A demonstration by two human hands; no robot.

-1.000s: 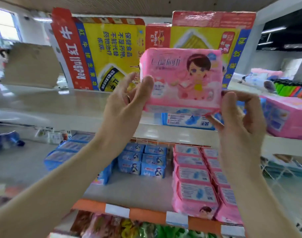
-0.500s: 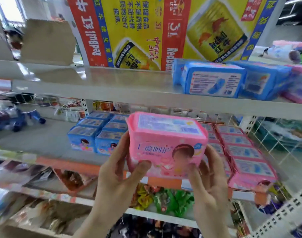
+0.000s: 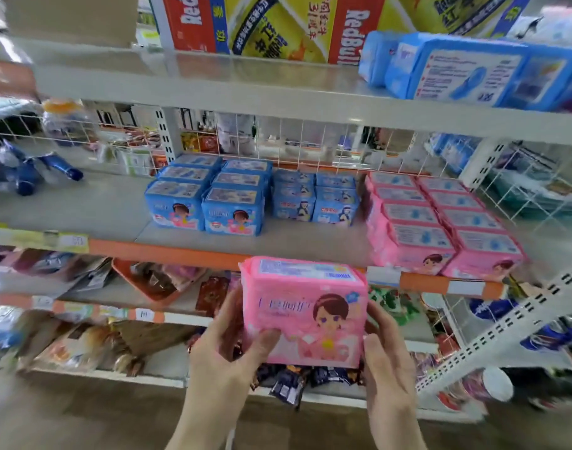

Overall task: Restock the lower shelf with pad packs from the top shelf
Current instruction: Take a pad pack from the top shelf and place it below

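Item: one pink pad pack (image 3: 304, 315), upright with its printed face forward, fingers of left grip (image 3: 226, 355) and right grip (image 3: 388, 368) curled round its sides, held before the lower shelf (image 3: 115, 206) edge, near shelved pink packs (image 3: 440, 228); blue packs (image 3: 473, 73) on top shelf (image 3: 213, 79).

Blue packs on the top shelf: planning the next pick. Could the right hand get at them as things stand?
Probably not yet: the right hand grips the pink pack with the left hand. Nothing stands before the blue packs, though.
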